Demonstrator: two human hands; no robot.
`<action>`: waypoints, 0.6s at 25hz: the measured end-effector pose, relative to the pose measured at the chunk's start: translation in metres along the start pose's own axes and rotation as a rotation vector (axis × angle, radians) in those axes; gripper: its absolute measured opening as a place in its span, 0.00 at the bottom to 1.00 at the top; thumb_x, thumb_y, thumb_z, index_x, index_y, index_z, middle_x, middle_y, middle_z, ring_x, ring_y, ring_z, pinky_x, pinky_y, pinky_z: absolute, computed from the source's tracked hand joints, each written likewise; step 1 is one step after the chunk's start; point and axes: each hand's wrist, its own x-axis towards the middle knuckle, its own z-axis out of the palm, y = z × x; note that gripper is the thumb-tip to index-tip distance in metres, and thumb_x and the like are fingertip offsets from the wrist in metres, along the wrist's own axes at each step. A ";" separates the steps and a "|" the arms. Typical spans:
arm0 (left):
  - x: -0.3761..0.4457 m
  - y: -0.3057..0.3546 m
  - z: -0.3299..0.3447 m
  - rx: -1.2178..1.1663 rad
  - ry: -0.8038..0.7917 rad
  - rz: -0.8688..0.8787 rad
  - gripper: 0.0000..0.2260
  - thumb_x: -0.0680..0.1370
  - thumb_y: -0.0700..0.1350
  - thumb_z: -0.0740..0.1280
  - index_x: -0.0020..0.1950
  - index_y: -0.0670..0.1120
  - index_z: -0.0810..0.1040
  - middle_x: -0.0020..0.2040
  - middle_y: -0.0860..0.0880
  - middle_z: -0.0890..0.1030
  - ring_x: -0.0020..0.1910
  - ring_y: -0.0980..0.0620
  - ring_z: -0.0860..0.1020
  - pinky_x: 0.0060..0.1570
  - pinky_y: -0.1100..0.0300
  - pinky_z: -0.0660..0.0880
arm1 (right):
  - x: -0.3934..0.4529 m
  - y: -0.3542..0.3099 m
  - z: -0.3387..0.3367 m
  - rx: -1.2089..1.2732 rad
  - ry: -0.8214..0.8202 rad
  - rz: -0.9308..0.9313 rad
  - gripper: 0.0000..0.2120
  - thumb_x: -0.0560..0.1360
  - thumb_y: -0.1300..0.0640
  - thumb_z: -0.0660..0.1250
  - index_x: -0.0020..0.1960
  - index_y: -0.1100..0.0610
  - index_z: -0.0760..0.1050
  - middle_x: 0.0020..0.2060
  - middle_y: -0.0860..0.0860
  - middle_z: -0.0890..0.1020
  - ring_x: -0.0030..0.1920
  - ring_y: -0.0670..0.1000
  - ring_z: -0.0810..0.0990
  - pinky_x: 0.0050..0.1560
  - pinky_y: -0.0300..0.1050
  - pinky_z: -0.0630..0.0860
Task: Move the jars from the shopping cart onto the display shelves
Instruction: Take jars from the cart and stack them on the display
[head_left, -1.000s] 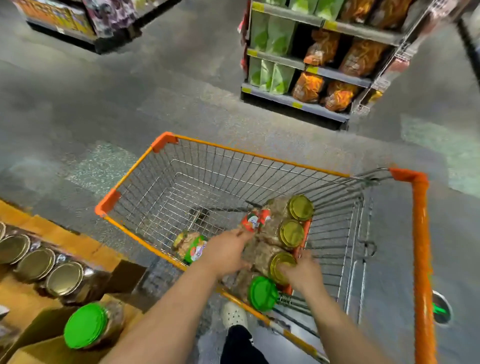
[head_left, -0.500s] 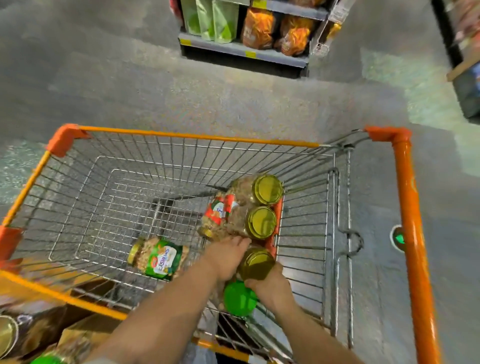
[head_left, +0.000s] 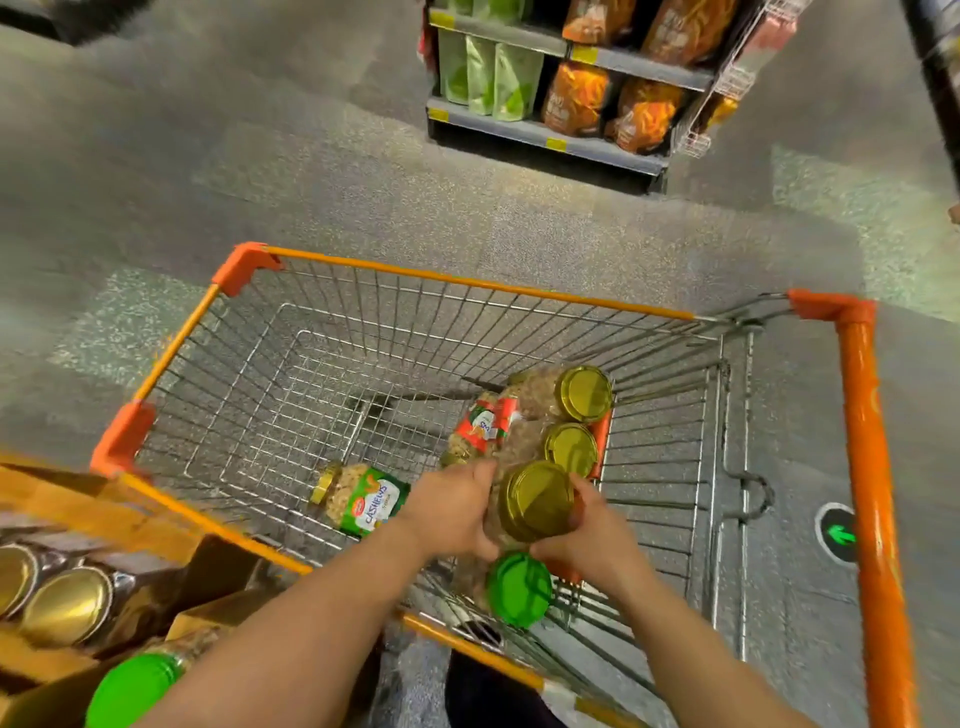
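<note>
Both hands share one grip on a clear jar with a gold metal lid (head_left: 536, 500): the left hand (head_left: 451, 512) and the right hand (head_left: 587, 535) curl round its sides, likely because it is heavy. It sits low inside the orange wire shopping cart (head_left: 467, 283), beside a green-lidded jar (head_left: 519, 588). Both arms reach down.
</note>
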 end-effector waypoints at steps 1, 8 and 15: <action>-0.018 -0.004 -0.010 -0.032 0.044 -0.051 0.40 0.64 0.64 0.74 0.67 0.45 0.66 0.59 0.47 0.77 0.56 0.47 0.79 0.51 0.55 0.74 | -0.011 -0.012 -0.001 0.003 -0.028 -0.059 0.50 0.58 0.59 0.82 0.74 0.48 0.62 0.49 0.43 0.80 0.52 0.49 0.80 0.55 0.47 0.77; -0.191 -0.020 -0.070 -0.268 0.439 -0.398 0.44 0.57 0.72 0.71 0.65 0.51 0.66 0.56 0.52 0.80 0.56 0.48 0.80 0.55 0.54 0.77 | -0.119 -0.095 0.047 0.085 -0.122 -0.488 0.52 0.55 0.60 0.84 0.73 0.45 0.63 0.63 0.46 0.75 0.61 0.49 0.77 0.66 0.48 0.72; -0.430 -0.003 -0.076 -0.448 0.892 -0.676 0.46 0.57 0.71 0.76 0.67 0.51 0.67 0.60 0.53 0.78 0.61 0.51 0.77 0.58 0.55 0.74 | -0.281 -0.142 0.157 0.086 -0.317 -0.923 0.46 0.59 0.67 0.81 0.68 0.42 0.65 0.60 0.39 0.76 0.57 0.35 0.77 0.57 0.30 0.73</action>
